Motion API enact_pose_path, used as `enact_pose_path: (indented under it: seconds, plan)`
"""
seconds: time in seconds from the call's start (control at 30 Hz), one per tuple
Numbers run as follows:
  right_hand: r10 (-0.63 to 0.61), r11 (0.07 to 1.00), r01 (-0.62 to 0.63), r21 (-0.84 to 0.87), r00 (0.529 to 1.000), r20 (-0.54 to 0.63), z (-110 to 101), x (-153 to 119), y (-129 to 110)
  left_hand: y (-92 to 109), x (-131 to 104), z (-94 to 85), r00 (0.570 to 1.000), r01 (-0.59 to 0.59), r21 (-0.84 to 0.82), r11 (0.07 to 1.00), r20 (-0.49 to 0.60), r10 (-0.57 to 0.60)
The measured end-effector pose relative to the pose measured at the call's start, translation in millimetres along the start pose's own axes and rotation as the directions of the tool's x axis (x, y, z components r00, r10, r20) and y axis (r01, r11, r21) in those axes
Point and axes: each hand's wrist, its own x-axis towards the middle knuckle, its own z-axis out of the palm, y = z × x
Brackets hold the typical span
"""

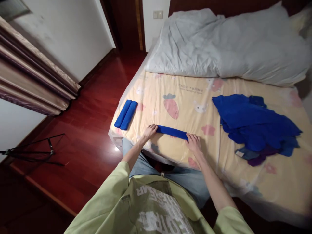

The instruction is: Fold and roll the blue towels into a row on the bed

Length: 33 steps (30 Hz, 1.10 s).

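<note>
A long, narrow blue cloth strip [172, 131], folded or rolled, lies across the near part of the bed. My left hand [150, 131] is closed on its left end, and my right hand [193, 141] grips the right end. To the left, near the bed's edge, two blue cloth rolls [125, 114] lie side by side, touching. On the right side of the bed is a loose, rumpled heap of blue cloths [253, 122], with a purple piece [260, 157] showing at its near edge.
The bed [156, 97] has a yellow patterned sheet. A grey quilt [195, 45] is bunched at its far end. On the floor at the left stands a black tripod [50, 146], below a curtain [31, 71].
</note>
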Motion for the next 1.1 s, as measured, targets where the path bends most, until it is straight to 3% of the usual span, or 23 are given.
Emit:
enact_pose_path:
  seconds: [0.17,0.27,0.47,0.6,0.7,0.83,0.97,1.1]
  plan:
    - [-0.072,0.988,0.079,-0.133,0.996,0.061,-11.8,20.4,6.2,-6.4,15.6,-5.8,0.998,-0.063,0.056,0.996,0.020,0.062]
    - [-0.131,0.978,0.143,-0.152,0.988,0.084,-26.1,32.4,10.2,-11.9,12.3,-12.6,0.990,-0.138,0.087,0.987,-0.009,0.139]
    - [-0.271,0.942,0.276,-0.191,0.961,0.054,-59.7,60.5,5.2,-12.7,-45.5,-21.3,0.945,-0.284,0.074,0.956,-0.146,0.292]
    - [-0.398,0.881,0.423,-0.214,0.905,0.148,-65.7,98.5,-11.7,-17.4,-92.5,-18.0,0.924,-0.328,-0.011,0.945,-0.210,0.318]
    - [-0.478,0.836,0.518,-0.182,0.849,0.225,-62.6,149.3,-37.7,-35.4,-119.8,-16.6,0.912,-0.324,-0.075,0.943,-0.289,0.291]
    - [-0.530,0.817,0.562,-0.127,0.820,0.218,-47.1,236.6,-97.9,-74.9,-148.9,-13.3,0.898,-0.210,-0.148,0.966,-0.420,0.131]
    - [-0.559,0.805,0.588,-0.075,0.795,0.235,-16.6,310.0,-169.6,-111.3,-167.7,-3.8,0.866,-0.072,-0.162,0.984,-0.499,-0.019]
    - [-0.593,0.773,0.629,-0.083,0.763,0.256,17.4,354.7,-221.3,-129.9,-173.2,9.8,0.845,0.002,-0.093,0.996,-0.532,-0.051]
